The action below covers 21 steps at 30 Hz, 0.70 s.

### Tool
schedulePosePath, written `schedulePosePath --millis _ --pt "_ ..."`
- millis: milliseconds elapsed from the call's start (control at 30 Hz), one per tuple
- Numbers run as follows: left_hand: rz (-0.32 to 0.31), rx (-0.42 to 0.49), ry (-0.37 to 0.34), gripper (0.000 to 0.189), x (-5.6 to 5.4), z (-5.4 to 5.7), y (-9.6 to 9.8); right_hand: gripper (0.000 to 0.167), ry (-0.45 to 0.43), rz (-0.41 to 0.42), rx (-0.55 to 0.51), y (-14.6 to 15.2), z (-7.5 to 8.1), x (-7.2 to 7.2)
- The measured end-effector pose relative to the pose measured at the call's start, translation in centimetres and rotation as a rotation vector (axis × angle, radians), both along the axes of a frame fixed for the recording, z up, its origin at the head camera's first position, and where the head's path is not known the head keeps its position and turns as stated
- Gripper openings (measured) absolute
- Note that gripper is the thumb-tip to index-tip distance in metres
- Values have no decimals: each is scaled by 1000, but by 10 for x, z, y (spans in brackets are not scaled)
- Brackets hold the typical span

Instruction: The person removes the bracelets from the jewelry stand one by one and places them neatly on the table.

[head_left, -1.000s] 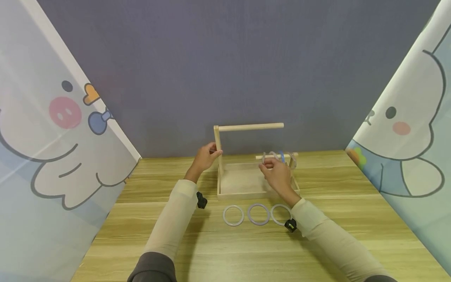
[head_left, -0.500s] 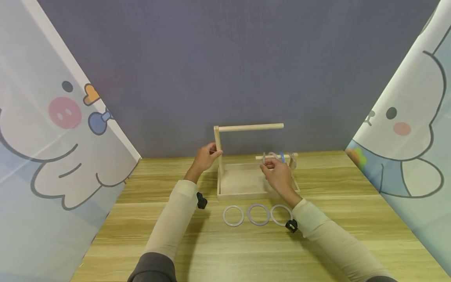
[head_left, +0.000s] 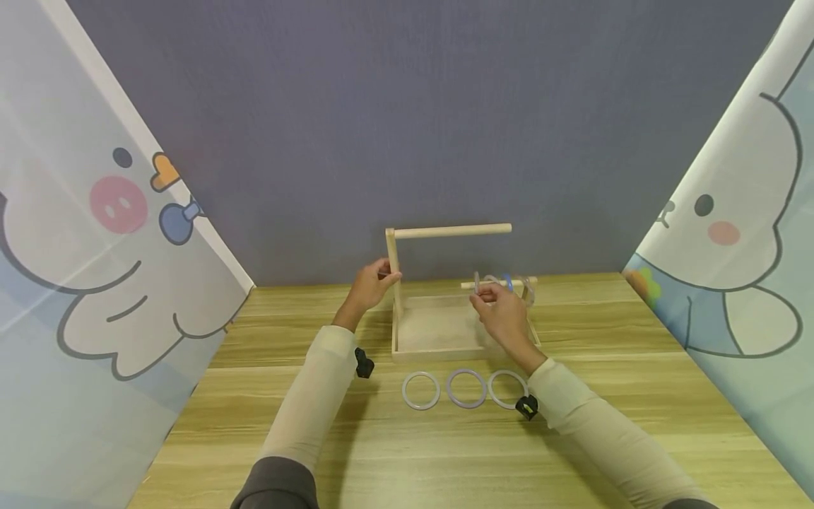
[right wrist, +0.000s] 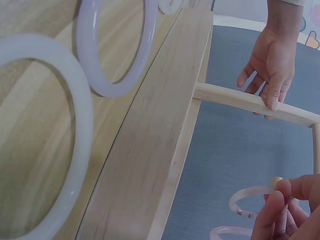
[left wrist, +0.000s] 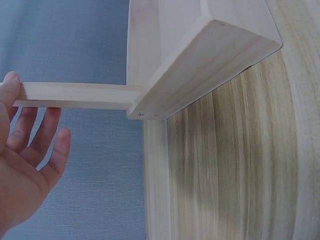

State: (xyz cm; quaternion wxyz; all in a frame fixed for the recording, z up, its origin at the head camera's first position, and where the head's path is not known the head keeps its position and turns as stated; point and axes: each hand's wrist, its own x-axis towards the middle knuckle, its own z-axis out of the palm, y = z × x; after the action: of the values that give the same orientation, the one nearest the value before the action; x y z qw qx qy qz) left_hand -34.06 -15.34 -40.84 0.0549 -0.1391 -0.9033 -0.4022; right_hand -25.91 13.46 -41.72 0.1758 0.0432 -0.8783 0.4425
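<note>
Ring [head_left: 476, 281], pale, at 12 o'clock of tray [head_left: 439, 353], round short peg [head_left: 518, 282] nr. its free end, pinched b/w thumb and fingers of R hand [head_left: 504, 316]. Blue ring [head_left: 509, 283] and clear ones [head_left: 532, 291] on same peg, twd. 1–2 o'clock. L hand [head_left: 372, 283] at 10 o'clock, fingers clamped on upright post [head_left: 393, 253]. 3 more rings [head_left: 467, 406] flat on surface [head_left: 445, 452] at 6 o'clock.

Centre: pale wooden stand [head_left: 432, 325], faintly grained. Lower centre: left ring [head_left: 421, 408] and right ring [head_left: 507, 372] whitish, middle ring [head_left: 467, 406] lilac. Right of centre: blue ring [head_left: 508, 282]; neighbouring rings [head_left: 476, 280] apparently pale, though small in view. Bottom: surface [head_left: 445, 466], streaked yellow-brown. Top: backdrop [head_left: 432, 120], blue-grey.
</note>
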Motion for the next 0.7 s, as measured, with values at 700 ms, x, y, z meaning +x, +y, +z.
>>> schedulePosePath --millis 700 --pt "8 -5 -2 32 0 -2 1 24 21 29 32 -10 2 0"
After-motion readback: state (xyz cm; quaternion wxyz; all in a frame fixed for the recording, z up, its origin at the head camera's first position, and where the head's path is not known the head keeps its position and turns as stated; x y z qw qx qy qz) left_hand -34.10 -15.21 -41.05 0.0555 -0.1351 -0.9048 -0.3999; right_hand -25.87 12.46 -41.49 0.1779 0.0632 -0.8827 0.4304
